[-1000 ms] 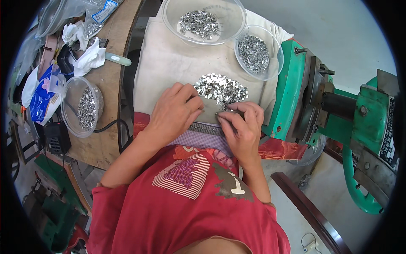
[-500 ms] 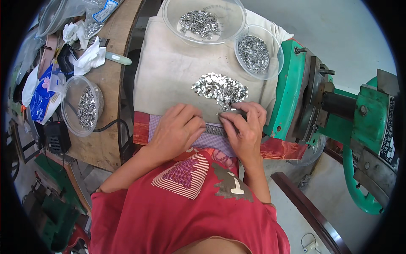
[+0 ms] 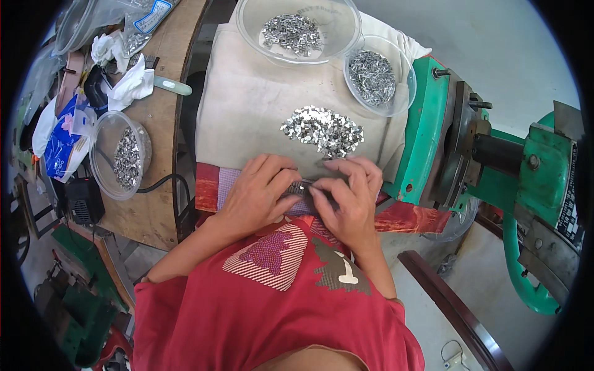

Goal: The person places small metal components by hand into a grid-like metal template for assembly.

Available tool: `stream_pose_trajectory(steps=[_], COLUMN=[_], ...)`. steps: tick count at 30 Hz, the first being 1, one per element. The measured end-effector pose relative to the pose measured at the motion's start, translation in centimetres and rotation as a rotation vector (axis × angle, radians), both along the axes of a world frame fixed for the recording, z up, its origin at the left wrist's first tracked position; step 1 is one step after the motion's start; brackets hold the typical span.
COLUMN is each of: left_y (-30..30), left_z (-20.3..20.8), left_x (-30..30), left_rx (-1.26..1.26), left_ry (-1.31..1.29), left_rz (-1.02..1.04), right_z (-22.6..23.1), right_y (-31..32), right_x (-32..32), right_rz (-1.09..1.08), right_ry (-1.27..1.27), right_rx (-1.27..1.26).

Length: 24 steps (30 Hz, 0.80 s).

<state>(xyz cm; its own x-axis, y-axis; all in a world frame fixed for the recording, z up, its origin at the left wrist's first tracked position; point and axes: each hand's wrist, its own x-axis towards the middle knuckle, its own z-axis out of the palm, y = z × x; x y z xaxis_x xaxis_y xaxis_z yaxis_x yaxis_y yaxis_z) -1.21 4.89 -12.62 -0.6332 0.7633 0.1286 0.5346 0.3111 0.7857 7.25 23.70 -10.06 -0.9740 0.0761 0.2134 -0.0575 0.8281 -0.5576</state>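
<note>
A narrow grey metal strip with fine ridges (image 3: 298, 187) lies crosswise in front of me, mostly covered by my fingers. My left hand (image 3: 257, 190) is curled around its left end. Over the strip, close by the left fingertips, my right hand (image 3: 351, 196) has thumb and index finger pinched together. Whatever is between them is too small to make out. Just beyond both hands, a heap of small shiny metal pieces (image 3: 323, 128) is spread on the beige cloth (image 3: 247, 105). Lilac checked fabric (image 3: 228, 180) shows under the strip.
Behind the heap stand a large clear tub (image 3: 247, 37) and a smaller clear tub (image 3: 405, 93), both holding metal bits. A green machine (image 3: 421, 130) borders the right. On the wooden table (image 3: 164, 117) at left are another tub (image 3: 102, 164), tissues (image 3: 133, 86) and a light-green-handled tool (image 3: 173, 85).
My right hand has come from the near edge of the heap left and toward me, onto the strip. My left hand has barely shifted.
</note>
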Motion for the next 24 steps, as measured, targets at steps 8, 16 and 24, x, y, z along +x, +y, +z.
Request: stream_pose_trajectory(steps=[8,16,24], left_y=[-0.3,0.5,0.0], left_z=[0.0,-0.1,0.0], left_x=[0.0,0.1,0.0], left_rx=[0.016,-0.016,0.012], left_ry=[-0.033,0.029,-0.027], left_rz=[0.029,0.016,0.034], right_z=[-0.4,-1.0,-1.2], right_y=[-0.6,-0.5,-0.3], right_x=[1.0,1.5,2.0], right_rz=[-0.037,-0.032,-0.029], right_ry=[-0.038,-0.045,0.03], right_rx=[-0.027,-0.016,0.012])
